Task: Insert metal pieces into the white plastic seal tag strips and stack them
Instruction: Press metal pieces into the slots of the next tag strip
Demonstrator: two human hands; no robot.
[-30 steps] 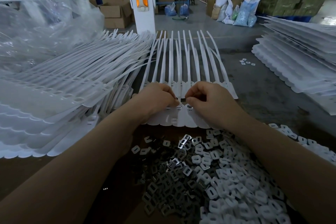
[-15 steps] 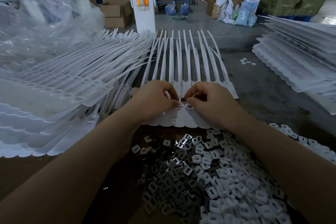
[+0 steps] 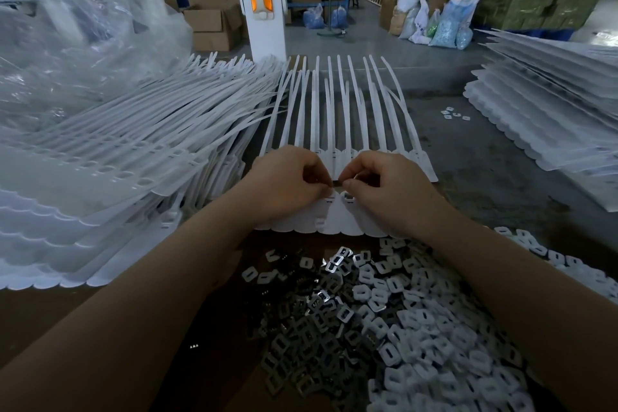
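At centre frame lay the working strip (image 3: pixel 334 211), a fan of white plastic seal tags with its flat heads toward the camera and its thin tails running up the picture. Both hands were down on those heads, fingertips nearly meeting. The left hand (image 3: pixel 287 184) was curled, thumb and forefinger pinched together at a slot; what sat between them was too small to make out. The right hand (image 3: pixel 384 187) mirrored it, fingers bent tight, pinching at the neighbouring slot, probably seating a metal piece, though the piece itself did not show.

How far along? Only partway, by the look of it. A tall stack of strips (image 3: pixel 100 177) filled the left of the frame and another stack (image 3: pixel 551 117) lay at the right edge; which was finished could not be told. Along the bottom, a big heap of loose metal pieces (image 3: pixel 307 328) and white plastic clips (image 3: pixel 434 328) was waiting, so plenty of inserting was left.
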